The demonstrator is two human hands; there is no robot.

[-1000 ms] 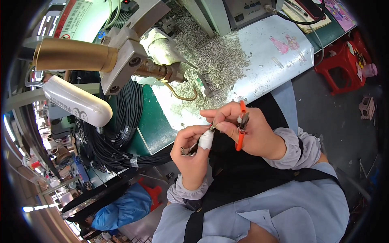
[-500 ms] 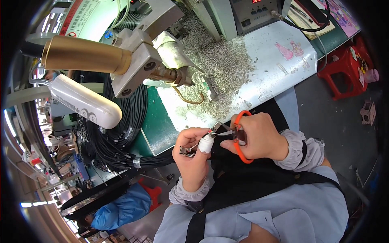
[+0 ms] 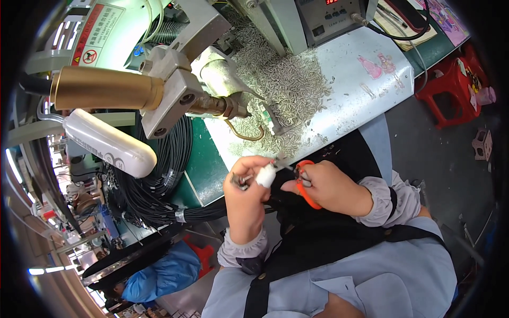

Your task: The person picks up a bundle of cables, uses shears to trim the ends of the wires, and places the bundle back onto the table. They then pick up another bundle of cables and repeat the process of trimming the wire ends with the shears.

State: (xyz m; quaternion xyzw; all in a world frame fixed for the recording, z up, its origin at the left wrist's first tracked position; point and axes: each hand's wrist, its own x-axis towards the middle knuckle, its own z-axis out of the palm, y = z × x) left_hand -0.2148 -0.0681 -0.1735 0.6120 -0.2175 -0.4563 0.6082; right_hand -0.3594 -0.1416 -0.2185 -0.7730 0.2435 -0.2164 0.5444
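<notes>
Hands [image 3: 249, 185] [image 3: 328, 185] hold cutters [image 3: 302, 183] pointing left.

Your right hand [image 3: 331, 186] hides most of the orange-handled cutters [image 3: 303, 185]; the small metal part [image 3: 241, 180] pinched in your left hand [image 3: 248, 191] is too small to identify.

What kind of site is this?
Most likely a factory assembly bench for cables: a bench machine, a heap of small metal pins and bundled black cables, with the right hand holding orange-handled cutters.
</notes>
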